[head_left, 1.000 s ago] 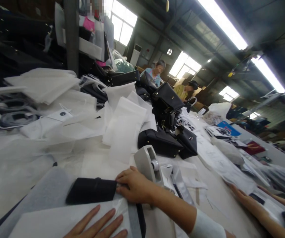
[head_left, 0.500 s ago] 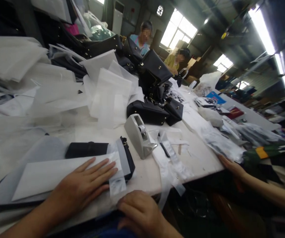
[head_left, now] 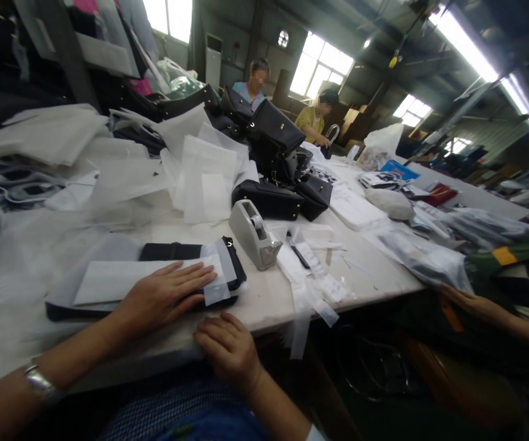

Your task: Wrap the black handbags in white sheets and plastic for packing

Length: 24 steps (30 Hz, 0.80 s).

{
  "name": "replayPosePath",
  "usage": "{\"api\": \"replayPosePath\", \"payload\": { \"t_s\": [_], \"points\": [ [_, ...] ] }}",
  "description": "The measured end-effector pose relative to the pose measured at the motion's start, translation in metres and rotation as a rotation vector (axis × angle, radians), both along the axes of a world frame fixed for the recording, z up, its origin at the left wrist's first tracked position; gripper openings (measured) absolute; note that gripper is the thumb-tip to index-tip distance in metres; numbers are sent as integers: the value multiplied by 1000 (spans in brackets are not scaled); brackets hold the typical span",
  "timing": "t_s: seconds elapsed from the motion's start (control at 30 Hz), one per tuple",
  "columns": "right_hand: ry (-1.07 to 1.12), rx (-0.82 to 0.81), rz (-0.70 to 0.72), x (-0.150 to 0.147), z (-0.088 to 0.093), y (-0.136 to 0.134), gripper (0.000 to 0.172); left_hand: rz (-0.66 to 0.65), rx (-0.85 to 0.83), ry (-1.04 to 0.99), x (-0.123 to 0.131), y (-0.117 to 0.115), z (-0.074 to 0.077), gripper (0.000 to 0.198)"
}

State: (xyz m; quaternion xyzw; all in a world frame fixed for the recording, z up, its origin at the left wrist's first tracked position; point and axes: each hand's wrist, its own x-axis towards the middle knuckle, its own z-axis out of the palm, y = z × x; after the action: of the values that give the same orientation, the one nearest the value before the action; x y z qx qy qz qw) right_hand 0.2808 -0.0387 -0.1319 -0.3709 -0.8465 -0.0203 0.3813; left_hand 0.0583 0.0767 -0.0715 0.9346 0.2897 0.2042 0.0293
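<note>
My left hand [head_left: 163, 297] lies flat with fingers spread on a white paper sheet [head_left: 108, 282] that covers a flat black bag [head_left: 186, 252] wrapped partly in grey material. A strip of clear tape [head_left: 216, 293] sits at the sheet's right end, under my fingertips. My right hand [head_left: 227, 346] rests at the table's front edge [head_left: 264, 318], fingers curled under, just below the bag. What it holds, if anything, is hidden. A grey tape dispenser [head_left: 252, 234] stands just right of the bag.
White dust-bag sheets [head_left: 200, 177] and black handbags [head_left: 277, 184] pile up behind. Loose white strips [head_left: 305, 288] hang over the edge. Another person's arm [head_left: 489, 309] reaches in at the right. Two people work at the far end.
My right hand left the bag's end and dropped to the table's front edge. My left hand slid up flat onto the white sheet. The view tilted down and back.
</note>
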Motion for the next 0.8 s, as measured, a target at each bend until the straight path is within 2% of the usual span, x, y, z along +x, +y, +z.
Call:
{"api": "replayPosePath", "payload": {
  "t_s": [0.17, 0.3, 0.6, 0.8],
  "points": [
    [134, -1, 90, -1, 12, 0, 31, -15, 35, 1, 0, 0, 2, 52],
    [194, -57, 144, 10, 22, -8, 33, -19, 69, 2, 2, -1, 4, 50],
    [123, -19, 168, 29, 32, -16, 29, -60, 135, 34, -2, 1, -2, 48],
    [29, 95, 161, 34, 58, -7, 24, -86, 220, -31, -2, -1, -4, 46]
  ]
}}
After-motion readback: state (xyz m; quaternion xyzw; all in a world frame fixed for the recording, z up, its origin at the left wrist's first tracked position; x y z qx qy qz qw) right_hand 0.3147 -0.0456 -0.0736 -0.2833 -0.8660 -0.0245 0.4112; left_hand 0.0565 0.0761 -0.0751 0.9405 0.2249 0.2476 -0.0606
